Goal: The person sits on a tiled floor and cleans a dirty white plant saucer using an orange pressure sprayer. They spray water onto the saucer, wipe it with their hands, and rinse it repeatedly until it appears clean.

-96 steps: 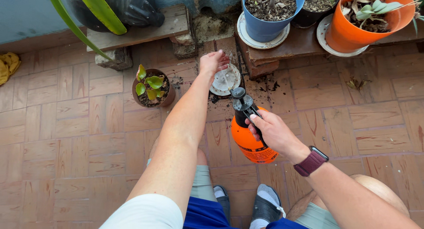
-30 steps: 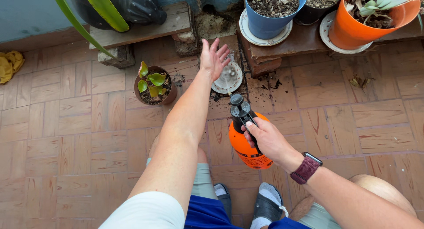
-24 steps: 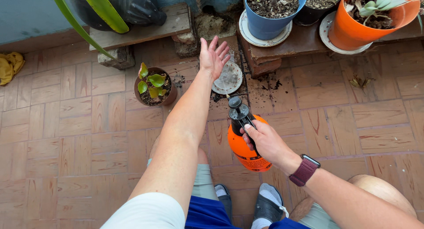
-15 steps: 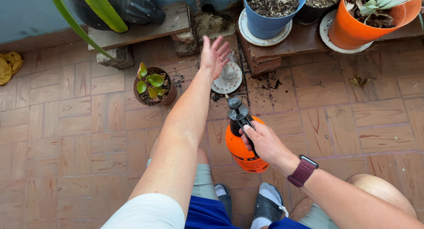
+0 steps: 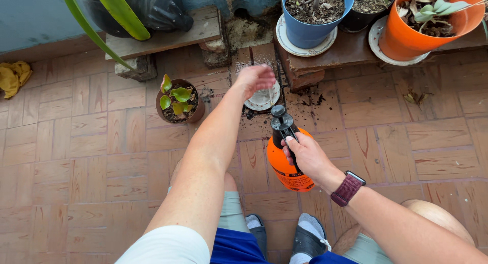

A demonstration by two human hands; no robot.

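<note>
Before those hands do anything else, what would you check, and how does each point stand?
1. Right hand grips the orange spray bottle: ok.
2. Bottle upright: ok.
3. Left hand free, fingers over the white saucer: ok.
4. Saucer clean: not ok, soil lies on and beside it.
5. Small brown pot upright, apart from both hands: ok.
6. Water in the bottle: cannot tell.

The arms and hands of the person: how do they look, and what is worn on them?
Both forearms are bare. The left hand has no ring or band that shows, and it is slightly blurred. The left upper arm ends in a short white sleeve. Behind the right hand, the wrist carries a watch with a dark red woven band. No gloves are worn.
</note>
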